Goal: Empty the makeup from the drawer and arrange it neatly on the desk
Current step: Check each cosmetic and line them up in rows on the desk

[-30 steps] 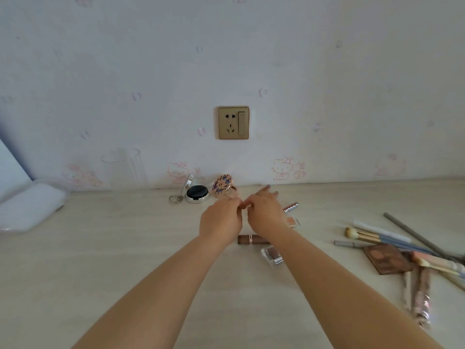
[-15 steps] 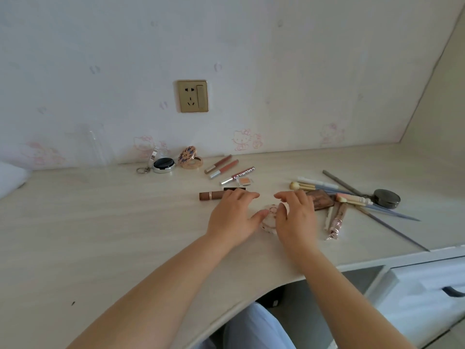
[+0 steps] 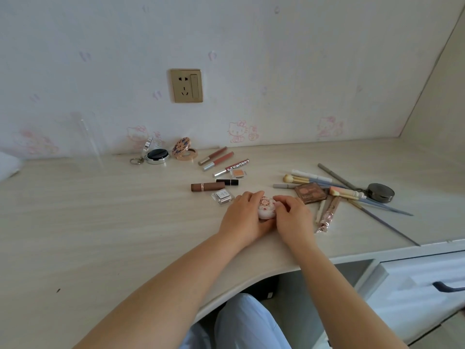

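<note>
A round white compact with a pink flower lid [image 3: 266, 207] sits between both hands, just above the pale desk [image 3: 100, 222]. My left hand [image 3: 242, 217] cups it from the left and my right hand [image 3: 292, 216] grips it from the right. Behind the hands lie a brown lipstick [image 3: 206, 186], a black lipstick [image 3: 227, 182] and a small clear eyeshadow case [image 3: 222, 195]. Three lip gloss tubes [image 3: 219, 161] lie further back. To the right is a brown palette [image 3: 310, 193] among brushes and pencils [image 3: 327, 182]. The white drawer [image 3: 415, 275] stands pulled out at lower right.
An open black cushion compact with a key ring [image 3: 156, 156] and an open patterned compact [image 3: 185, 151] stand by the wall. A dark round tin [image 3: 380, 192] lies at the right. A gold wall socket [image 3: 186, 85] is above. A clear cup [image 3: 85, 139] stands at the back left.
The view has dropped from the wall to the desk's front edge. Both hands came back from the far row and now hold the round flower compact between them.
</note>
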